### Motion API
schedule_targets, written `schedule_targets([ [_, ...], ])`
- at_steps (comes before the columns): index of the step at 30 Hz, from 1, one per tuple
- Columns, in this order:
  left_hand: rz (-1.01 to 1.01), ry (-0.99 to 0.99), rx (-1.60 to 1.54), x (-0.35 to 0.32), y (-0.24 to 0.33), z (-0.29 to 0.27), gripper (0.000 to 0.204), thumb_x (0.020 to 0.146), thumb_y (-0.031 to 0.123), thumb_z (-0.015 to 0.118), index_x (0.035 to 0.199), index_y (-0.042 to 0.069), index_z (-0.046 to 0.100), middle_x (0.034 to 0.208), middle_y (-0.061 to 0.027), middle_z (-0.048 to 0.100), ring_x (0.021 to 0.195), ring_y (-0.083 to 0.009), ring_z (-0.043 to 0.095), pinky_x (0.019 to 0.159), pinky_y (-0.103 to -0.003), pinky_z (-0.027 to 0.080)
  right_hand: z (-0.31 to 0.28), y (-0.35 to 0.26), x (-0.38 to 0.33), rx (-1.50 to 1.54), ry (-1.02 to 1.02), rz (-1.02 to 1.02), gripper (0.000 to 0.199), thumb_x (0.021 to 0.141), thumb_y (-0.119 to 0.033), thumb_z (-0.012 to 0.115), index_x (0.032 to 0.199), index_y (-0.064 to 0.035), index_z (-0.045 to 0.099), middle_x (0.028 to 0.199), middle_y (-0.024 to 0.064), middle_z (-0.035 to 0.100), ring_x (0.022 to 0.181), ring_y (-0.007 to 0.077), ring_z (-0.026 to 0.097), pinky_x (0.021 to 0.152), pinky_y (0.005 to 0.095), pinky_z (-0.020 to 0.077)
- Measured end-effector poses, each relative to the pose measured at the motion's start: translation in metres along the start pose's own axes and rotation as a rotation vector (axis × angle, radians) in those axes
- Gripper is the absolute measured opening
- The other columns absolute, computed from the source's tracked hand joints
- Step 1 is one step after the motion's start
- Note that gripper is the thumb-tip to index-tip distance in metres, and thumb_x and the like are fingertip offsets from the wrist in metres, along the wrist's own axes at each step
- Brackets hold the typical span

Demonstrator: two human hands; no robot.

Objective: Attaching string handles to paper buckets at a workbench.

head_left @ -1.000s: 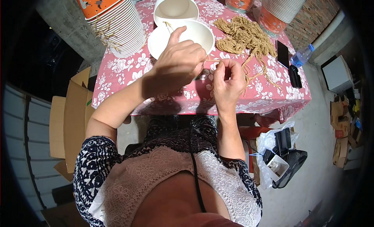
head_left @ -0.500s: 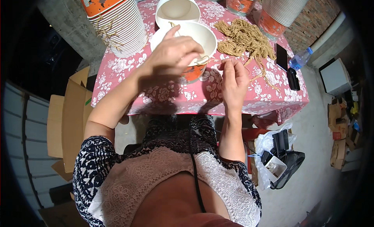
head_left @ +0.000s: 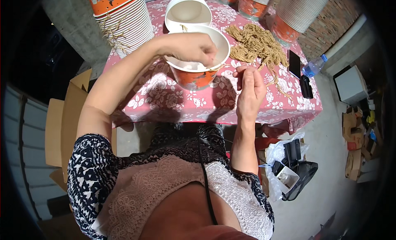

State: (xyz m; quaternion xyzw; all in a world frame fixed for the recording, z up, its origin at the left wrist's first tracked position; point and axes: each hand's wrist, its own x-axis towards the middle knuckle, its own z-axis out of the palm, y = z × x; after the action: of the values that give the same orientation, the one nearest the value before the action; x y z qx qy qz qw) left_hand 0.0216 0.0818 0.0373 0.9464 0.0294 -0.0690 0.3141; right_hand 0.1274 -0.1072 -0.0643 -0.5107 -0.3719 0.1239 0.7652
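Observation:
An orange-and-white bucket [head_left: 194, 80] with a white inside stands upright near the table's front edge. Over its opening reaches my left hand [head_left: 192, 48], fingers pinched at the right part of the rim, where a tan cord [head_left: 218, 67] passes; the fingertips are partly hidden. The cord runs from the rim toward my right hand [head_left: 250, 85], just right of the bucket, its fingers curled and pinched on the cord's other part. Another bit of cord sticks up at the bucket's far left rim. Behind it lies a white bowl-shaped tub [head_left: 188, 13], tipped with its opening toward me.
A tangled heap of tan cords [head_left: 260, 44] lies to the right. A tall nested stack of buckets [head_left: 126, 27] with cord handles stands left, more stacks [head_left: 295, 17] at the back right. A phone [head_left: 294, 63], a bottle [head_left: 314, 66] and a black case [head_left: 305, 87] sit along the right edge.
My left hand has turned and dipped lower to the right part of the rim, its elbow moving out left. My right hand has barely moved.

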Motion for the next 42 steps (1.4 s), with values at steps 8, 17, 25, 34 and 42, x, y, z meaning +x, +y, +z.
schedule_targets([
  [8,0.150,0.168,-0.271,-0.030,0.038,-0.040,0.023,0.094,0.017,0.061,0.079,0.000,0.059,0.071,0.0021,0.055,0.064,-0.0048,0.051,0.061,-0.021,0.043,0.005,-0.005,0.011,-0.157,0.033,-0.204,0.021,0.100,-0.011,0.051,0.096,0.0038,0.065,0.087,0.0071,0.063,0.075,0.0130,0.056,0.070,0.0278,0.0448],
  [17,0.073,0.267,-0.221,-0.031,0.051,-0.030,0.023,0.093,0.021,0.064,0.080,0.001,0.063,0.069,0.0046,0.056,0.061,-0.0026,0.048,0.055,-0.021,0.040,0.034,-0.015,0.013,-0.274,-0.115,-0.363,0.005,0.084,-0.002,0.067,0.089,-0.0018,0.067,0.088,0.0085,0.054,0.085,0.0219,0.049,0.074,0.0330,0.0417],
  [25,0.091,0.372,-0.178,-0.028,0.041,-0.023,0.023,0.092,0.019,0.064,0.076,0.004,0.059,0.067,0.0056,0.052,0.063,-0.0020,0.045,0.058,-0.021,0.037,0.030,-0.015,0.007,-0.403,-0.139,-0.507,0.006,0.081,0.001,0.066,0.082,0.0007,0.061,0.089,0.0105,0.054,0.084,0.0247,0.049,0.075,0.0345,0.0416],
  [34,0.109,0.465,-0.393,-0.038,0.039,-0.031,0.021,0.093,0.019,0.064,0.078,0.005,0.058,0.070,0.0032,0.053,0.061,-0.0039,0.048,0.057,-0.020,0.040,0.009,-0.013,0.006,-0.472,-0.176,-0.502,0.006,0.079,0.000,0.068,0.083,-0.0003,0.063,0.091,0.0113,0.055,0.088,0.0262,0.050,0.078,0.0361,0.0424],
  [42,0.067,0.572,-0.692,-0.043,0.022,-0.028,0.020,0.093,0.019,0.064,0.083,0.002,0.061,0.081,-0.0015,0.058,0.063,-0.0056,0.050,0.061,-0.022,0.047,0.009,-0.013,0.003,-0.533,-0.298,-0.507,0.016,0.080,-0.003,0.070,0.095,-0.0002,0.063,0.099,0.0141,0.058,0.091,0.0296,0.057,0.076,0.0383,0.0474],
])
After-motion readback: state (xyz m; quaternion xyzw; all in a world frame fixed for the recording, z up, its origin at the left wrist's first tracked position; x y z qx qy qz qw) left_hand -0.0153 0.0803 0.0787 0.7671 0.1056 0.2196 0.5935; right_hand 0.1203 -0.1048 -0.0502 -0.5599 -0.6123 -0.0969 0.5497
